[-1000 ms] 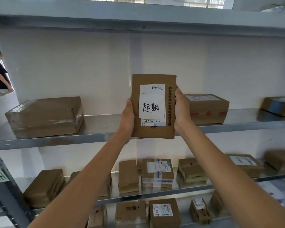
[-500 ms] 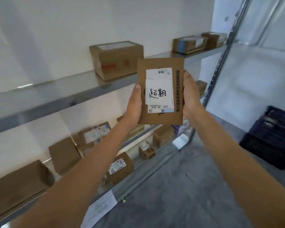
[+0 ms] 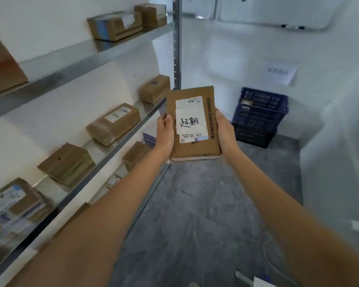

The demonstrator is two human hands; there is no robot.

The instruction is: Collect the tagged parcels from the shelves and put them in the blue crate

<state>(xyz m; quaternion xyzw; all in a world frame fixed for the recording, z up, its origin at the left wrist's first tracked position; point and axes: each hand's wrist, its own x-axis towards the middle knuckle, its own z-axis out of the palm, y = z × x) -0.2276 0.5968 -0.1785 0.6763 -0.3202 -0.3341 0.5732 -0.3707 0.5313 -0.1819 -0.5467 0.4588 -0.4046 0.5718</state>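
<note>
I hold a flat brown parcel (image 3: 209, 141) in front of me, its white tag with handwritten characters facing up. My left hand (image 3: 164, 133) grips its left edge and my right hand (image 3: 225, 133) grips its right edge. Beyond the parcel, in the far corner on the grey floor, stands the blue crate (image 3: 259, 117), apart from my hands. What lies inside the crate is not clear from here.
Metal shelves (image 3: 85, 56) run along the left with several brown parcels, such as one with a label (image 3: 113, 123). A shelf post (image 3: 177, 42) rises ahead. White walls close the corner; a paper sign (image 3: 280, 72) hangs on the right wall.
The view has swung right from the shelves toward the corner, so the blue crate is now ahead. The parcel has come lower, still gripped by both hands.
</note>
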